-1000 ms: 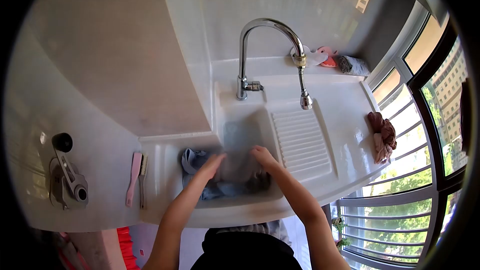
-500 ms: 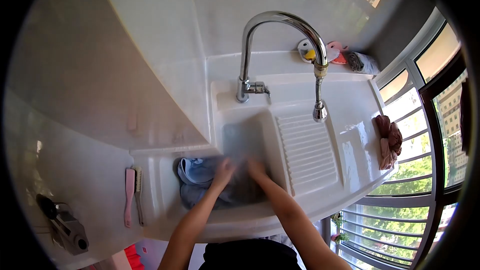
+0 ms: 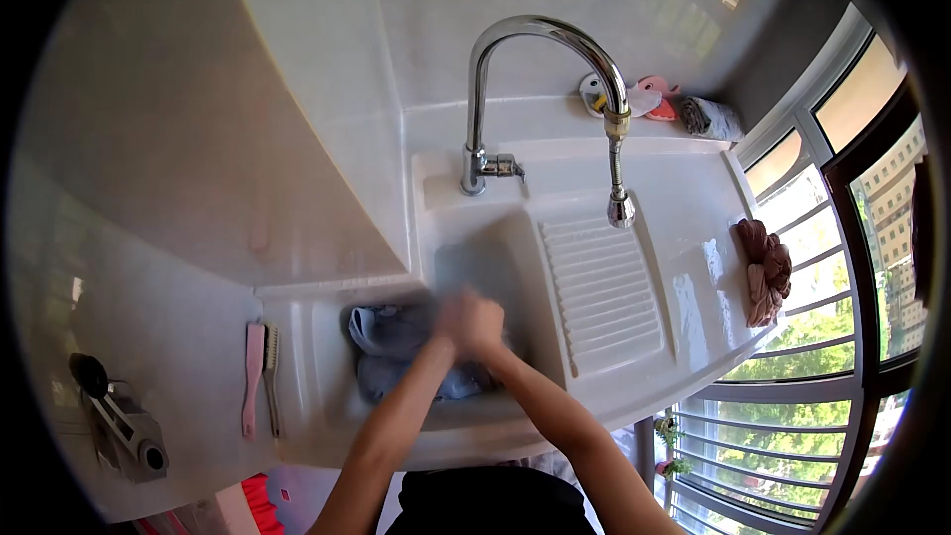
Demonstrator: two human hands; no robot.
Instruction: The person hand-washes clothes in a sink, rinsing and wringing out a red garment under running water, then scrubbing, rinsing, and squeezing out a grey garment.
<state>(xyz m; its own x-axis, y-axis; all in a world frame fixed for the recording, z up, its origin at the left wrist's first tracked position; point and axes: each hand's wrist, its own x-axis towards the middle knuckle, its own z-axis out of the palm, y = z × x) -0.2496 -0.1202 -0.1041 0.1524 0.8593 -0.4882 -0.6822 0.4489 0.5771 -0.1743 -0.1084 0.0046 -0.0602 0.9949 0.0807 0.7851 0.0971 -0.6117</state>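
Observation:
Over the water in the white sink (image 3: 540, 322), my two hands are pressed together. My left hand (image 3: 449, 321) is smeared by motion, and its fingers cannot be made out. Beside it my right hand (image 3: 482, 323) is closed, the fingers curled in; whatever it may hold is hidden. A wet blue-grey garment (image 3: 391, 332) lies bunched in the water to the left of my hands and under my wrists. The water looks cloudy behind my hands.
A chrome faucet (image 3: 540, 28) arches over the sink, its nozzle above the ribbed washboard (image 3: 604, 287). Brown cloth (image 3: 765, 267) sits on the right edge. On the left lie a pink brush (image 3: 254, 376) and a second brush (image 3: 270, 376). A rolled cloth (image 3: 713, 119) rests on the back ledge.
My hands were apart and low in the water; now they have come together and risen a little. More of the garment shows beneath my wrists. The view has shifted slightly.

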